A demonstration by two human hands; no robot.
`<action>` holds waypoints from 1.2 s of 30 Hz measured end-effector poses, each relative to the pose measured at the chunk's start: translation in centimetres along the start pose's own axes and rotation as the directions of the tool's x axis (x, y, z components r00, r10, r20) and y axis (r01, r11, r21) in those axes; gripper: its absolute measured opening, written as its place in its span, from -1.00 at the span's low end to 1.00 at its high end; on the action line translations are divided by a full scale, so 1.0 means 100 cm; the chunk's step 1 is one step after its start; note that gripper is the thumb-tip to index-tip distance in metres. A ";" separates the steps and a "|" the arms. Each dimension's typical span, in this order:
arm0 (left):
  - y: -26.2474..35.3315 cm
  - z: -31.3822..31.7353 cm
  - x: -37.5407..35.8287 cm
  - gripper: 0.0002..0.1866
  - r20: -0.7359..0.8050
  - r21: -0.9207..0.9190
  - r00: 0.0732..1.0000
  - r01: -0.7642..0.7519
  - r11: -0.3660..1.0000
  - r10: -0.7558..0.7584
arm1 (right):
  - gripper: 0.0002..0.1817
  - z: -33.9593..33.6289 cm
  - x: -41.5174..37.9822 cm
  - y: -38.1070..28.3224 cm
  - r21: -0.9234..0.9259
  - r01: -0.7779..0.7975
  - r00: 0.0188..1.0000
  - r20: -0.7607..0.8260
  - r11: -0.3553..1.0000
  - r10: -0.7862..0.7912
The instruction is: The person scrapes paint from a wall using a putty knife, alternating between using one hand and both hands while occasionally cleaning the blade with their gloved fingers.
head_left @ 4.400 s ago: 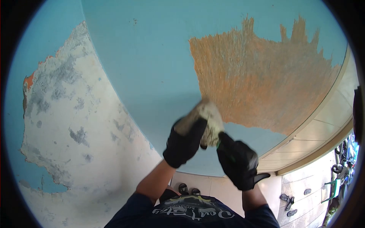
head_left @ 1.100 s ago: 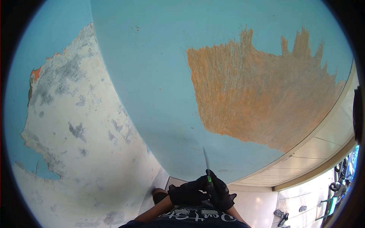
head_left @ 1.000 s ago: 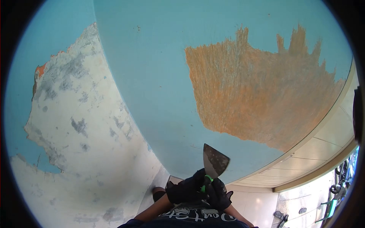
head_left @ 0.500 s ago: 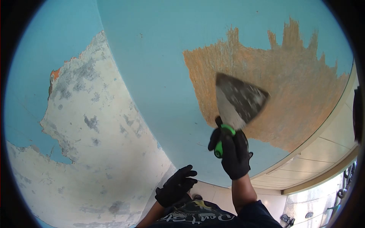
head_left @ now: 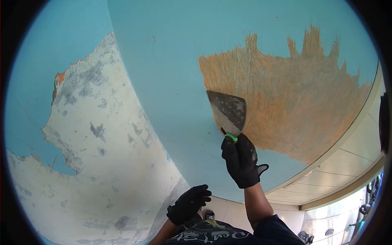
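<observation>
A black-gloved fist, my right hand [head_left: 241, 161], grips a wide putty knife [head_left: 229, 111] by its green and black handle, most of which the fingers cover. The knife's flared metal blade is dark with pale smears and points up. It overlaps the left border of a scraped brown patch [head_left: 294, 98] on the blue painted wall [head_left: 163, 57]. Lower down, in front of my body, my left hand [head_left: 190, 204] hangs in a black glove, its fingers loosely extended and nothing showing in it.
To the left, an adjoining wall has a large whitish patch [head_left: 102, 155] with grey blotches and a ragged paint edge. A cream ledge [head_left: 343, 200] curves below the blue wall at right. Shoes [head_left: 305, 237] lie on the floor at lower right.
My right hand has carried the putty knife left, from over the brown patch to its left border, and the blade has turned. My left hand stays nearly in place.
</observation>
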State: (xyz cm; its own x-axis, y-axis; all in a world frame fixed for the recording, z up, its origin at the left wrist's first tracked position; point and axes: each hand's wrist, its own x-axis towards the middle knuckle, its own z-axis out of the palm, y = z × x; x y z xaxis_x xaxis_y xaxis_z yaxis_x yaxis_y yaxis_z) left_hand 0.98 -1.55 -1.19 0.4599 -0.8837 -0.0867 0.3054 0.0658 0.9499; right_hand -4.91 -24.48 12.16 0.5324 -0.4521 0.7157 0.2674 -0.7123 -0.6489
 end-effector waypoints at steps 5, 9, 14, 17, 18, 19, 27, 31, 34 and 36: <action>0.017 0.004 0.006 -0.55 -0.004 0.132 1.000 0.012 0.991 -0.011 | -0.79 0.001 0.000 -0.003 0.078 -0.045 0.999 -0.010 0.996 0.046; 0.011 0.001 0.009 -0.55 0.009 0.110 0.999 0.030 0.994 -0.031 | -0.77 0.004 0.000 -0.004 0.093 -0.045 0.998 -0.036 0.995 0.048; 0.010 -0.003 0.013 -0.55 0.010 0.091 0.996 0.085 0.992 -0.086 | -0.76 0.006 0.002 -0.012 0.109 -0.094 0.995 -0.022 0.990 0.097; 0.010 -0.009 0.014 -0.54 0.017 0.057 0.996 0.082 0.995 -0.084 | -0.75 0.012 0.001 -0.008 0.139 -0.083 0.987 -0.122 0.987 0.100; 0.009 -0.012 0.014 -0.53 0.024 0.051 0.996 0.083 0.995 -0.084 | -0.76 0.011 0.001 -0.012 0.141 -0.102 0.991 -0.074 0.985 0.113; 0.008 -0.014 0.012 -0.52 0.033 0.047 0.996 0.087 0.995 -0.088 | -0.76 0.010 -0.001 -0.015 0.141 -0.125 0.991 -0.028 0.982 0.130; 0.020 -0.023 0.012 -0.44 0.048 -0.087 0.995 0.087 0.992 -0.083 | -0.73 0.020 -0.023 -0.021 0.299 -0.263 0.960 0.173 0.917 0.219; 0.052 -0.006 0.009 -0.45 0.097 -0.097 0.992 -0.076 0.992 0.086 | -0.61 0.044 -0.069 -0.025 0.382 -0.415 0.895 0.337 0.826 0.294; 0.073 -0.010 0.009 -0.55 0.091 0.422 0.996 -0.040 0.906 0.002 | -0.62 0.046 -0.094 -0.029 0.195 -0.323 0.872 0.443 0.926 0.210; 0.071 -0.011 0.009 -0.61 0.089 0.479 0.991 -0.134 0.868 0.104 | -0.64 0.042 -0.100 -0.042 0.209 -0.463 0.839 0.416 0.862 0.350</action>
State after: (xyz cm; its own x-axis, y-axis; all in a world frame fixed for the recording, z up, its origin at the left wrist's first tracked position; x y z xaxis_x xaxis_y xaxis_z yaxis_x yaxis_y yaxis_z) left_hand 4.48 -1.34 5.09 0.4130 -0.9099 0.0396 -0.1960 -0.0463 0.9795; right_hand -7.93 -14.72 6.61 0.8746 -0.4051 0.2663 0.1520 -0.2924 -0.9441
